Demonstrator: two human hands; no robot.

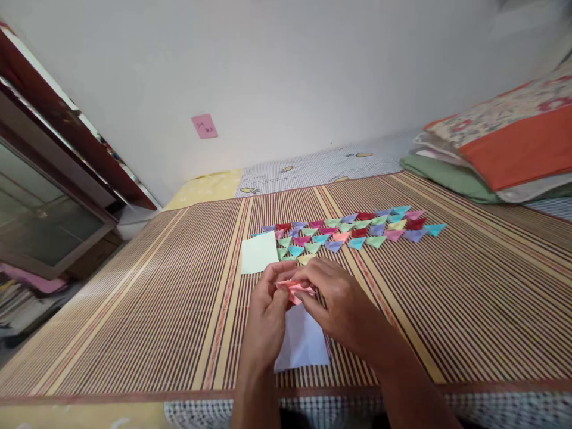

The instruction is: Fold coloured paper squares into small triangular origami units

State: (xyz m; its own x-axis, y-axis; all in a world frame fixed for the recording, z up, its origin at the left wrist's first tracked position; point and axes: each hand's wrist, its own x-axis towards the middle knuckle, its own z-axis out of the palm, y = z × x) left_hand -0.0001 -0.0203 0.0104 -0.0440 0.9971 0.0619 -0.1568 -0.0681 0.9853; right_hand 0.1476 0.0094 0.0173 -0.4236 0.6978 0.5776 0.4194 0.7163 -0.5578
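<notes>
A small piece of folded pink paper (295, 290) is pinched between both of my hands. My left hand (269, 304) grips its left side, thumb in front and fingers behind. On its right side, the thumb and fingers of my right hand (328, 292) close on the paper. Below them lies a pale lavender sheet (301, 342), partly covered by my hands. A light green square sheet (259, 252) rests just beyond my left hand. Rows of small folded paper triangles (341, 236) in many colours spread out past my fingers, the nearest partly hidden.
A striped bamboo mat (156, 310) covers the bed. Folded bedding (504, 143) is stacked at the far right. A pink note (204, 126) sticks to the white wall behind. At the left stands a dark wooden cabinet (49, 202) with a glass panel.
</notes>
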